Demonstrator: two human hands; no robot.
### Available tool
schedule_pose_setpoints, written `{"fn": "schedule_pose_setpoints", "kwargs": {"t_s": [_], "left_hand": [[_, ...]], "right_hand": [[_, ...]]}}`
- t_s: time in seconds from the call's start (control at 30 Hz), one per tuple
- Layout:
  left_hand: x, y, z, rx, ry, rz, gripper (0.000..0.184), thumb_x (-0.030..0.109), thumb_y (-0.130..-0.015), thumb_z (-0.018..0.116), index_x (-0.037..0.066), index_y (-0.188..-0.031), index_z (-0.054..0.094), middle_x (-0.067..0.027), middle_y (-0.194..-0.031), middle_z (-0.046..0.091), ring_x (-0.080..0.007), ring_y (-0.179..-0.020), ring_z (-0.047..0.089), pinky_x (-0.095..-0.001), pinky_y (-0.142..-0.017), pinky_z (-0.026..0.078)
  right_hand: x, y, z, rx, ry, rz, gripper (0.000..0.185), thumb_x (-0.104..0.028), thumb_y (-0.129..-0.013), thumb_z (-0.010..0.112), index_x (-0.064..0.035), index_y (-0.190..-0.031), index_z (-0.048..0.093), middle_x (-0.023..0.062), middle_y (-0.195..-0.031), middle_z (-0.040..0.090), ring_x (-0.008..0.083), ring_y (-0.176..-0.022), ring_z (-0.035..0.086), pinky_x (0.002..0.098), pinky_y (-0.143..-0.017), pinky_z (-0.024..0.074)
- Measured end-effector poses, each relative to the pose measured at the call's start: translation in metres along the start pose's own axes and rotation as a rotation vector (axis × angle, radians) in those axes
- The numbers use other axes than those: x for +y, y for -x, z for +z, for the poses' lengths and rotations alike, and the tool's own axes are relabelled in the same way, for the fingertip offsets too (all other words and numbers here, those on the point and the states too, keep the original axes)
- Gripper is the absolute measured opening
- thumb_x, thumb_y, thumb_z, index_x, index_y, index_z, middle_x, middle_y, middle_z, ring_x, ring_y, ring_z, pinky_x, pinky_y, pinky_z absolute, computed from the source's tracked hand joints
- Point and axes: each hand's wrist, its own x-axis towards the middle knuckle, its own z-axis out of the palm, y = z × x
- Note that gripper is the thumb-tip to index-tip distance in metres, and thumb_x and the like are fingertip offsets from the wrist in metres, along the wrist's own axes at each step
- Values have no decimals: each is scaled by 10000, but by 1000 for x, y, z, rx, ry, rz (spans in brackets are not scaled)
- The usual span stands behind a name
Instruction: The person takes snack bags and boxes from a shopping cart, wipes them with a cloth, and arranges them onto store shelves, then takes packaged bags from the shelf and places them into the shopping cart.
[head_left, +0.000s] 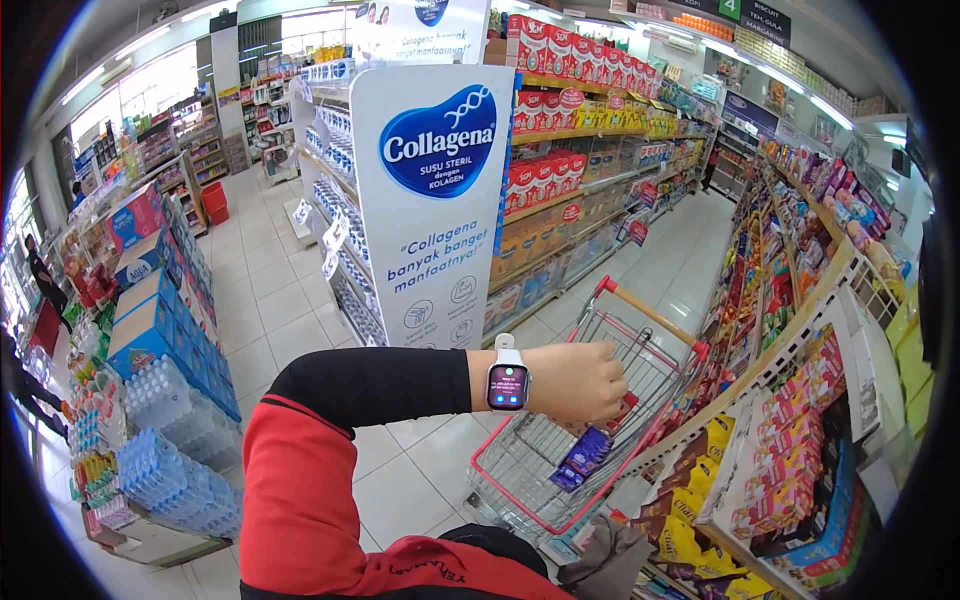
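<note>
My left hand (585,385) is raised in front of me, its back facing up and its fingers curled into a fist. Its palm side is hidden, and I see nothing held in it. On that wrist sits a smartwatch (508,387) with a white strap and a lit screen with text too small to read. Below the fist stands a wire shopping cart (532,508) with red trim. Purple packs (583,460) lie in it, and a small red item (628,405) shows beside my fingers. My right hand is out of view.
A white Collagena display (430,220) stands ahead, beside shelves of red boxes (545,185). Snack shelves (790,420) line the right side. Water bottle packs (165,470) and blue cartons (150,325) are stacked at left. Tiled floor (270,265) runs between them.
</note>
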Motion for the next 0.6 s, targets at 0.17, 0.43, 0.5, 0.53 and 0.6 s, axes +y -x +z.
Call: {"fn": "schedule_pose_setpoints", "kwargs": {"t_s": [0.17, 0.43, 0.5, 0.53, 0.6], "left_hand": [[-4, -22, 25, 15, 4, -22, 108, 228, -803, 612, 121, -815, 598, 16, -804, 559, -153, -794, 574, -320, -721, 454], [-9, -49, 77, 74, 130, 18, 96, 213, -793, 610, 122, -823, 602, 20, -815, 567, -140, -794, 588, -311, -732, 446], [-13, -52, 90, 61, 137, 48, 62, 188, -798, 599, 128, -814, 596, 21, -816, 564, -140, -796, 593, -313, -733, 448], [-15, -54, 98, 70, 143, 62, 62, 188, -798, 599, 128, -814, 596, 21, -816, 564, -140, -796, 593, -313, -733, 448], [-20, -55, 115, 44, 174, 87, 60, 187, -798, 599, 128, -809, 593, 19, -813, 563, -146, -806, 597, -315, -740, 452]], "right_hand": [[23, -20, -12, 28, -202, 174, 272, -244, -931, 567, -17, -1080, 576, 56, -790, 566, 171, -675, 536, 314, -628, 458], [32, -37, -14, 132, -524, 513, 404, -348, -951, 472, -2, -1141, 556, 85, -908, 583, 158, -731, 548, 284, -652, 466], [31, -45, -10, 177, -606, 595, 438, -374, -956, 448, 2, -1157, 551, 92, -937, 587, 155, -744, 551, 276, -658, 467], [30, -49, -8, 201, -651, 637, 456, -387, -958, 436, 4, -1165, 549, 96, -952, 590, 153, -751, 552, 272, -661, 468], [26, -56, 0, 248, -744, 722, 491, -412, -963, 412, 7, -1180, 544, 103, -982, 594, 150, -765, 555, 265, -667, 470]]}}
